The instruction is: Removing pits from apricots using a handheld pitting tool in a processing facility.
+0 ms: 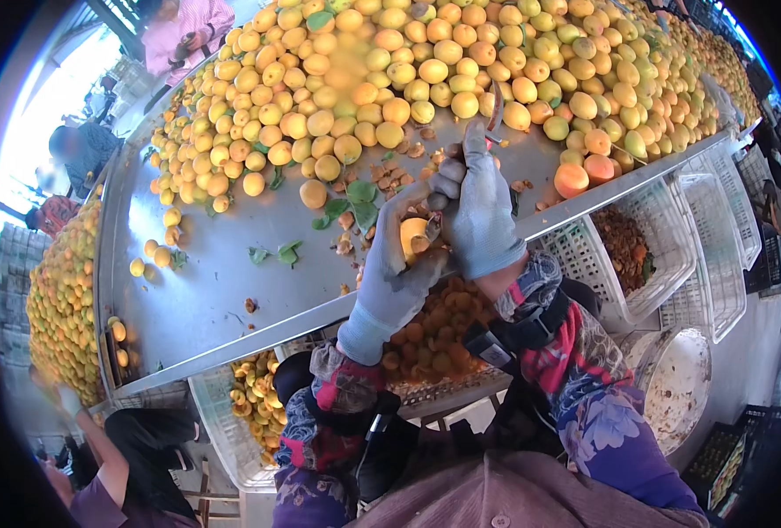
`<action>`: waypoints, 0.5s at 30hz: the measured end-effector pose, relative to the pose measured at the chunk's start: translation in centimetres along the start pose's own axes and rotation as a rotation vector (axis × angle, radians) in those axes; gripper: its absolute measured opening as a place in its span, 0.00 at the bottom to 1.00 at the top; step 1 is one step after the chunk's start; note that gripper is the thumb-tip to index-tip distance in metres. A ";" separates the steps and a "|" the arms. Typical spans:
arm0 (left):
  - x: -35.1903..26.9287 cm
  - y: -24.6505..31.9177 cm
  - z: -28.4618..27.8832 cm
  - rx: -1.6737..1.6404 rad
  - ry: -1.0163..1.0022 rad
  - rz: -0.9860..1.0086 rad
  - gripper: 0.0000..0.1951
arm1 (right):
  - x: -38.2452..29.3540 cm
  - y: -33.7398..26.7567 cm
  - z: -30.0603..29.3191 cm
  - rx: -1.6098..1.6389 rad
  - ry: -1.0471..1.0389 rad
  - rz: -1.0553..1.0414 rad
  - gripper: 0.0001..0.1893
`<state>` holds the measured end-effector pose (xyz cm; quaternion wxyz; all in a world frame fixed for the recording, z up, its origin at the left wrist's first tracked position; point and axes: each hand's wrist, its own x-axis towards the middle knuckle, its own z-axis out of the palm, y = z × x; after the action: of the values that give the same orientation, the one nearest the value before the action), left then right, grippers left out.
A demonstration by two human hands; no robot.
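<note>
My left hand [397, 277], in a grey work glove, holds an apricot [413, 237] whose brown pit seems to show at the near side. Close against it is my right hand [486, 211], gloved the same way and closed around a small curved knife. The knife's blade [496, 109] points up and away past the thumb. A dark, shiny tip [433, 226] touches the apricot between the hands; whether it belongs to the knife I cannot tell. Below my hands, a crate of apricot halves [430, 336] is partly hidden by my wrists.
A large heap of apricots [430, 59] covers the far side of the metal table [219, 277]. Loose pits [390, 177] and leaves [362, 204] lie before my hands. White plastic crates [654, 244] and a bucket [674, 389] stand right. Another person's gloved hand [69, 399] is at left.
</note>
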<state>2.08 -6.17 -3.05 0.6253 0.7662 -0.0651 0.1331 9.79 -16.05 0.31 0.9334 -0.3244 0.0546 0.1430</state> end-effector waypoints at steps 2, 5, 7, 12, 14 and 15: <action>0.3 0.5 0.1 0.022 -0.019 0.004 0.32 | 0.4 0.3 -0.7 0.016 0.022 -0.063 0.22; 0.2 1.0 0.1 0.109 0.020 -0.014 0.32 | 0.0 0.2 0.2 -0.082 -0.029 -0.127 0.21; 0.2 1.2 -0.1 -0.400 0.045 -0.228 0.29 | -0.7 0.1 1.0 -0.108 -0.058 -0.178 0.20; -0.2 1.8 -0.2 -0.519 -0.010 -0.219 0.33 | -1.6 -0.3 1.0 -0.189 -0.289 -0.224 0.19; -0.5 1.6 -0.4 -0.382 -0.003 -0.165 0.35 | -1.6 -0.2 0.7 -0.109 -0.299 -0.143 0.19; -0.6 1.9 -0.5 -0.249 -0.033 -0.169 0.37 | -1.6 -0.1 0.5 -0.096 -0.239 -0.106 0.20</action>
<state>0.96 -6.08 -1.29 0.7232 0.6876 -0.0266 0.0584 8.34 -16.14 1.09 0.9229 -0.3518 -0.0810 0.1335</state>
